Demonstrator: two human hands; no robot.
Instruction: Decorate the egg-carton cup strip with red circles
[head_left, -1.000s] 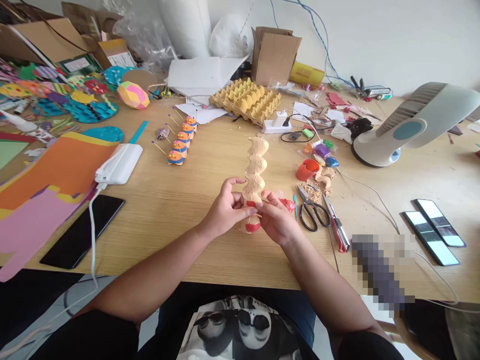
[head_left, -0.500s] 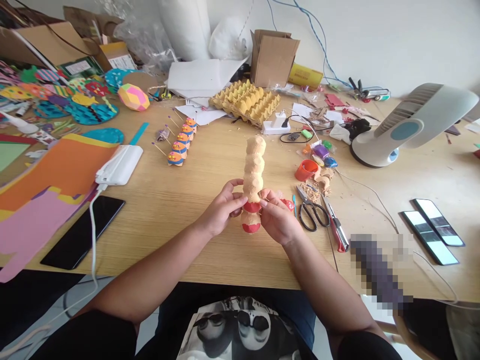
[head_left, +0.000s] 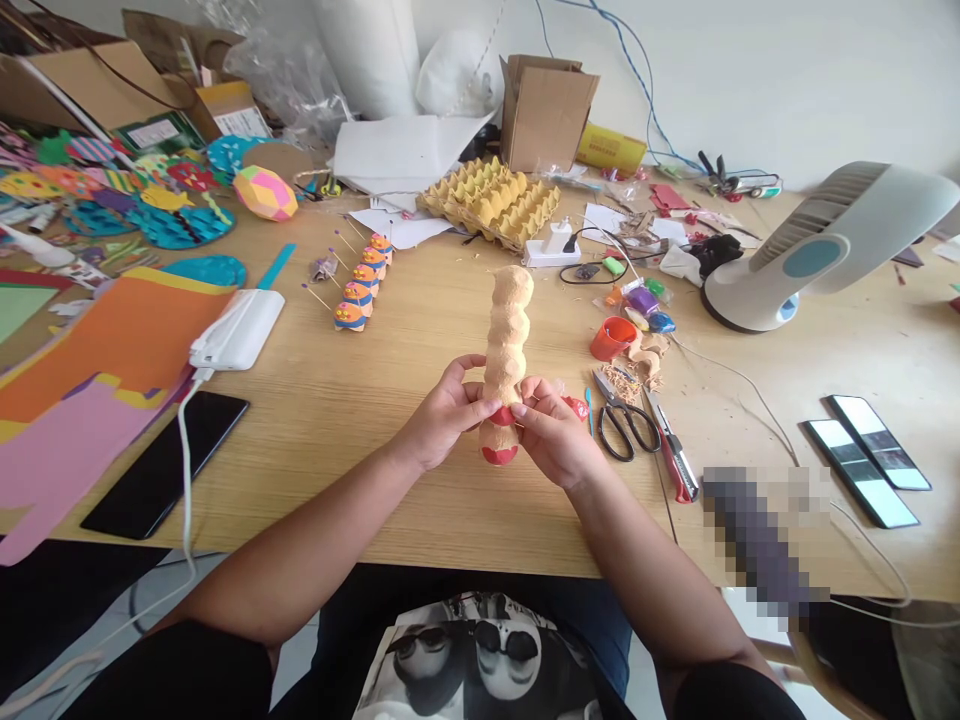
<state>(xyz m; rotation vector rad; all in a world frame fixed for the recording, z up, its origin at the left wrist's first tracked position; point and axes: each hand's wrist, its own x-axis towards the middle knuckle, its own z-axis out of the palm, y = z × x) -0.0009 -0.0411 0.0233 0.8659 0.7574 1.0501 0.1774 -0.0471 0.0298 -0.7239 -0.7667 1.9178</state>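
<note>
A tan egg-carton strip (head_left: 507, 335) of several bumps is held up over the wooden table (head_left: 420, 500), its far end tilted away from me. Red clay (head_left: 500, 454) covers the nearest bump, and a second red band sits one bump higher. My left hand (head_left: 442, 415) grips the strip's left side near that band. On the strip's right side my right hand (head_left: 551, 432) pinches and presses at the same band. A red clay lump in plastic (head_left: 577, 407) lies just right of my right hand.
Scissors (head_left: 626, 425), a red-handled knife (head_left: 675, 455) and an orange cup (head_left: 611, 338) lie to the right, with a white fan (head_left: 817, 250) beyond. A painted caterpillar (head_left: 361, 285), yellow egg trays (head_left: 491, 200), a black phone (head_left: 161, 460) and coloured paper (head_left: 90, 370) lie left and behind.
The strip was lying flat on the table a second ago; both hands have lifted its far end and turned it so the rounded bumps face up. My hands stayed around the red band.
</note>
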